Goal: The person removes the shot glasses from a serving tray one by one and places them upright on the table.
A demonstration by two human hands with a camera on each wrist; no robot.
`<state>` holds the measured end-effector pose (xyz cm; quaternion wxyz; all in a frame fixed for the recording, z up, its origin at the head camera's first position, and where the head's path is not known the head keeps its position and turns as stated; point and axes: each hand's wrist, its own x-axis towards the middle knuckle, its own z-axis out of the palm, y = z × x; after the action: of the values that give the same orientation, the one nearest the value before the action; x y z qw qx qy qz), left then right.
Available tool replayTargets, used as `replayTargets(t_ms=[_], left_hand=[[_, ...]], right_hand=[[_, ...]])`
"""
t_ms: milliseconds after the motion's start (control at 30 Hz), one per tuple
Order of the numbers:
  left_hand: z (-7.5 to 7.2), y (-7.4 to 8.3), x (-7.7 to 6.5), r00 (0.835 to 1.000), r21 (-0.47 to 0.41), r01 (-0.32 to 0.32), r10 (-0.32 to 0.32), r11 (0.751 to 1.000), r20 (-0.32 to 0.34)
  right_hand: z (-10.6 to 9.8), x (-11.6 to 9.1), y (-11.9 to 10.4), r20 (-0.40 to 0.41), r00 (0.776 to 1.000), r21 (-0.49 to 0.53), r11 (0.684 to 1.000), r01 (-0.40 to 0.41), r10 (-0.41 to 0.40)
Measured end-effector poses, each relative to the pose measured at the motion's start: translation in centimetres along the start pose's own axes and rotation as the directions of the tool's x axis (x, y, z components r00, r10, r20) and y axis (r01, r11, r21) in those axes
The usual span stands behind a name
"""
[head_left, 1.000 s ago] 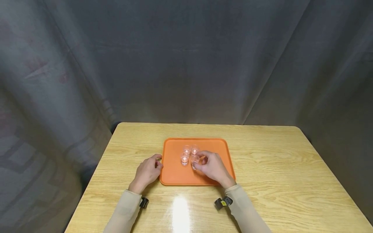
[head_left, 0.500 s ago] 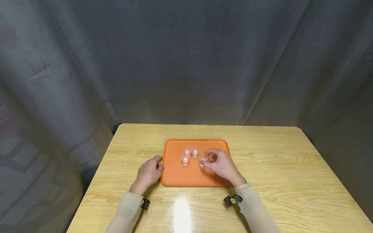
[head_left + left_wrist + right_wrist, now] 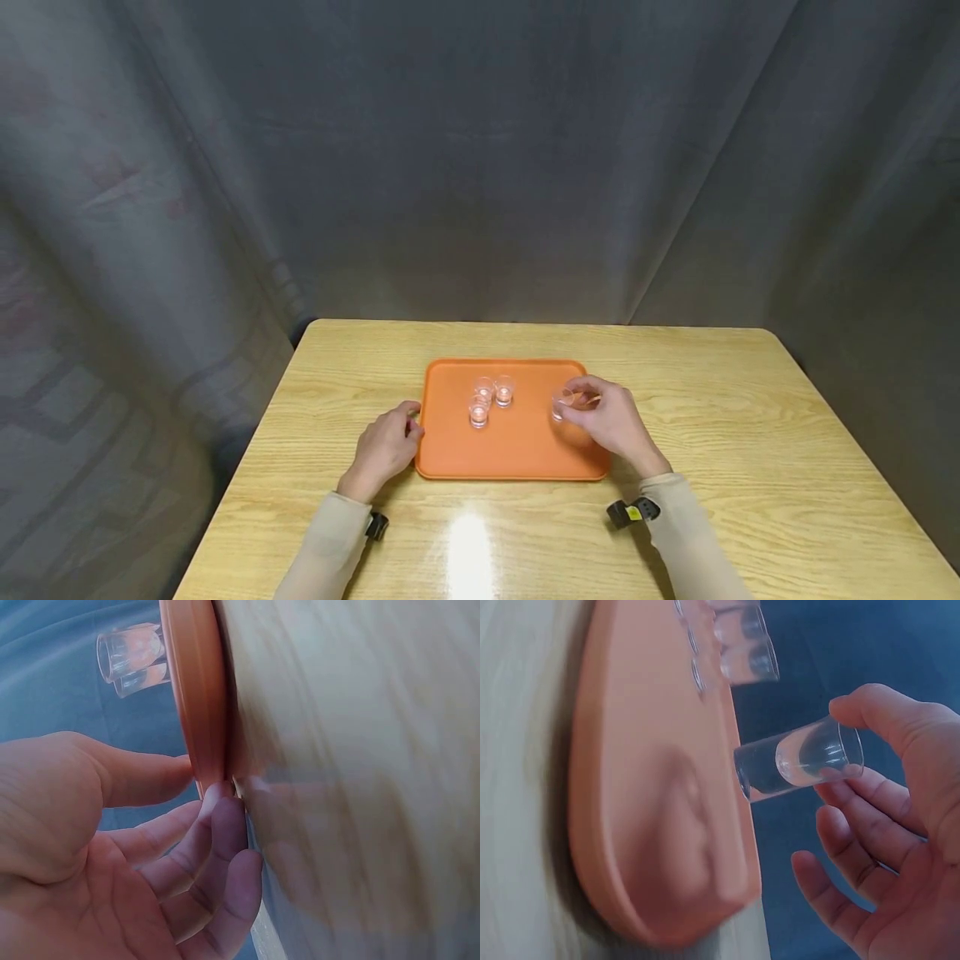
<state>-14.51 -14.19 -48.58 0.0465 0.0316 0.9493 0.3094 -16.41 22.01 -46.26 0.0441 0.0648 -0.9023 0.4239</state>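
My right hand (image 3: pixel 611 414) pinches a small clear shot glass (image 3: pixel 799 759) near its rim, thumb on one side and fingers on the other. The glass is upright over the right part of the orange tray (image 3: pixel 517 454). Three more shot glasses stand grouped left of the tray's middle: a front one (image 3: pixel 478 414), one (image 3: pixel 483 390) behind it and one (image 3: pixel 505 393) to the right. At the tray's left edge, my left hand (image 3: pixel 384 446) holds the rim, with the thumb (image 3: pixel 154 778) on the rim and the fingertips at the outer side.
The tray lies on a light wood-grain table (image 3: pixel 697 433), with tabletop showing all around it. Behind the table hangs a dark grey curtain (image 3: pixel 465 183). Both sleeved wrists carry a black strap device.
My right hand has carried one shot glass rightward, away from the other glasses, to the tray's right side. The left hand stays at the tray's left edge.
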Motion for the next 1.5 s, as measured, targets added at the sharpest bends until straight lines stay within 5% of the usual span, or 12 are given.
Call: replayTargets(t_ms=[667,1500], left_hand=[[0.1,0.2,0.0,1.0,0.001,0.0,0.0,1.0,0.011],[0.0,0.1,0.0,1.0,-0.004,0.001,-0.001,1.0,0.006]], right_hand=[[-6.0,0.2,4.7,-0.181,0.982,-0.089,0.994,-0.06,0.043],[-9.8,-0.8,8.0,-0.173,0.97,-0.13,0.973,-0.192,0.168]])
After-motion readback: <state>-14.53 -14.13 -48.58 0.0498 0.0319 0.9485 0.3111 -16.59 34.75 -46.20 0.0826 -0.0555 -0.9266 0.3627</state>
